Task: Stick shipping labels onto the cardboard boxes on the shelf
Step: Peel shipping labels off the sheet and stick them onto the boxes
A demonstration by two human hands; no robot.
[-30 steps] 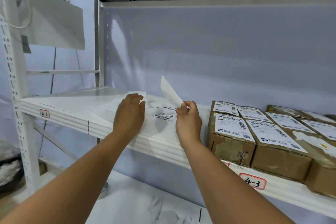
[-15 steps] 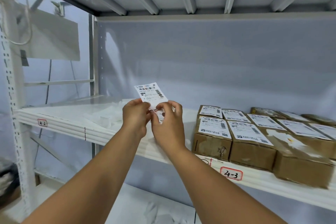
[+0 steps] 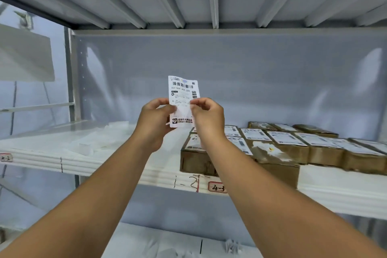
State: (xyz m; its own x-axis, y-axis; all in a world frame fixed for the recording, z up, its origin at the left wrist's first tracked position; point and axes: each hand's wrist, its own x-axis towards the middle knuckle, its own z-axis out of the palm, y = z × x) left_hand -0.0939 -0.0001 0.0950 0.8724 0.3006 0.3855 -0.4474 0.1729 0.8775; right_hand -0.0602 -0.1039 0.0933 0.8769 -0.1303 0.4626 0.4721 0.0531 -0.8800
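Closed, labelled cardboard boxes (image 3: pixel 322 154) are sitting on the white shelf (image 3: pixel 104 164). Left hand (image 3: pixel 155 123) and right hand (image 3: pixel 209 120) are holding a shipping label (image 3: pixel 182 90) upright, fingers (image 3: pixel 201 104) clamped on it.

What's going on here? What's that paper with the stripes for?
A person holds up a shipping label, pinched between the left hand and right hand, in front of a white shelf. It isn't stuck on anything yet. Cardboard boxes sit on the shelf to the right, many already with labels on top.

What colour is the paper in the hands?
The shipping label is white with black barcodes and print, seen best in the head view.
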